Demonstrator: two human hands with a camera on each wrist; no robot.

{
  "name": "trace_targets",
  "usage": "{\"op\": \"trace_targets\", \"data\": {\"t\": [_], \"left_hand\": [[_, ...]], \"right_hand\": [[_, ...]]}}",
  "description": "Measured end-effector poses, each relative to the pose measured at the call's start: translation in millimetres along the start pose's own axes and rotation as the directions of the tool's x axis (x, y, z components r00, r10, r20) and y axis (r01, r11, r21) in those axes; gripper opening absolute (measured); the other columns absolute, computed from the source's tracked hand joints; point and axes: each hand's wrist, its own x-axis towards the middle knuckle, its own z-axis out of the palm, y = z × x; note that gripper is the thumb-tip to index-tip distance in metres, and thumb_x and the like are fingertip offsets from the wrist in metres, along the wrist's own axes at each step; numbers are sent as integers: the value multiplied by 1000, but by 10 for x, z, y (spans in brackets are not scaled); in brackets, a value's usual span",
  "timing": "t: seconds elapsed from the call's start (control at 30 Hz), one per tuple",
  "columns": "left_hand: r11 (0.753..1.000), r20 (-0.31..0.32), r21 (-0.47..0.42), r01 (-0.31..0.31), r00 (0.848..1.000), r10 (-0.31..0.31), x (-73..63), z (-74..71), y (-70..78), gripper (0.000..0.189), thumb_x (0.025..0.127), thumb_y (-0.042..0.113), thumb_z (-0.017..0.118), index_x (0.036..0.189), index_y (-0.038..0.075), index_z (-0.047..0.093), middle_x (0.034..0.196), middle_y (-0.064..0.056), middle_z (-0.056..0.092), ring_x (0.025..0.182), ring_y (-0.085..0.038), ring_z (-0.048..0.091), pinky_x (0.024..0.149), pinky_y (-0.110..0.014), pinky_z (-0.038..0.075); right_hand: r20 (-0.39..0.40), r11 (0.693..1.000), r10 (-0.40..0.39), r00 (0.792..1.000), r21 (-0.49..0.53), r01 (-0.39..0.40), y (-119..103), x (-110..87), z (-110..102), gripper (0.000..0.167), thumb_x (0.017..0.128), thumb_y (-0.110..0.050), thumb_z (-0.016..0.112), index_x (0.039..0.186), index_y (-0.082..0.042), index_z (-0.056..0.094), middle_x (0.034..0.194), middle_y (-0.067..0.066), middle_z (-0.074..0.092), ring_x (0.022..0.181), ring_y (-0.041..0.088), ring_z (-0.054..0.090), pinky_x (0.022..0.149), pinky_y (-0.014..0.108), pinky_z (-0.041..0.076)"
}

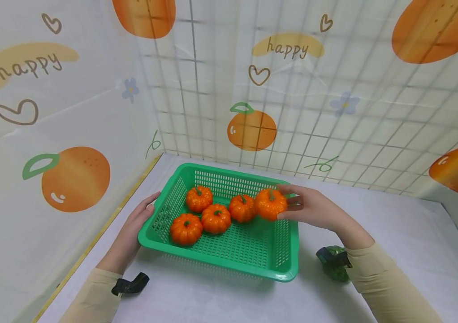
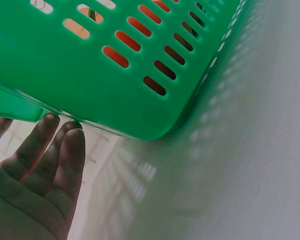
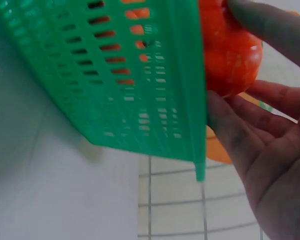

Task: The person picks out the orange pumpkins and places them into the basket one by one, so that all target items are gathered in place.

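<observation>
A green perforated plastic basket [image 1: 229, 258] stands on the table, with several small orange pumpkins [image 1: 216, 219] lying in its left and middle part. My right hand [image 1: 313, 208] holds one more orange pumpkin [image 1: 271, 205] between thumb and fingers, at the basket's right end. In the right wrist view this held pumpkin [image 3: 232, 55] shows beyond the basket's rim, which hides part of it. At the left end, my left hand [image 1: 134, 224] touches the basket's side. Its fingers [image 2: 70, 155] are fairly straight, with the tips against the rim in the left wrist view.
A green rounded item [image 1: 335, 269] lies on the table beneath my right wrist, partly covered by the black wrist strap. The white-covered table [image 1: 394, 233] meets a patterned curtain [image 1: 213, 89] at the back and left. A yellow strip [image 1: 104, 229] runs along the table's left edge.
</observation>
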Motion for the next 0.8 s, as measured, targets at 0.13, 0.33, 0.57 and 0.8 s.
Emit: {"op": "trace_targets", "data": {"t": [0.13, 0.33, 0.57, 0.8], "left_hand": [[1000, -2, 7, 4, 1000, -4, 3, 4, 10, 52, 105, 51, 36, 155, 35, 31, 158, 0, 27, 135, -26, 39, 95, -28, 44], [1000, -4, 12, 19, 1000, -19, -1, 6, 22, 53, 105, 52, 37, 155, 36, 30, 157, 0, 27, 135, -28, 39, 95, -30, 44], [1000, -9, 20, 22, 1000, -22, -1, 12, 21, 54, 104, 53, 38, 155, 35, 30, 158, -1, 28, 137, -27, 37, 95, -30, 43], [1000, -11, 20, 9, 1000, -9, -9, 4, 13, 53, 105, 52, 37, 155, 35, 31, 158, 0, 27, 135, -27, 38, 94, -28, 45]], "right_hand": [[37, 997, -31, 999, -63, 33, -62, 46, 94, 74, 80, -48, 80, 143, -19, 52, 139, -1, 54, 117, 25, 60, 87, 39, 53], [89, 988, -57, 994, -139, 69, -143, 129, 250, 73, 78, -48, 82, 139, -17, 56, 135, -5, 57, 113, 17, 60, 91, 39, 52], [157, 975, -77, 985, -194, 107, -208, 204, 399, 71, 80, -44, 82, 138, -12, 57, 131, -2, 59, 109, 16, 60, 88, 38, 53], [198, 955, -71, 978, -268, 123, -258, 228, 473, 67, 79, -44, 82, 135, -15, 59, 124, -4, 64, 105, 15, 62, 87, 37, 52]]}}
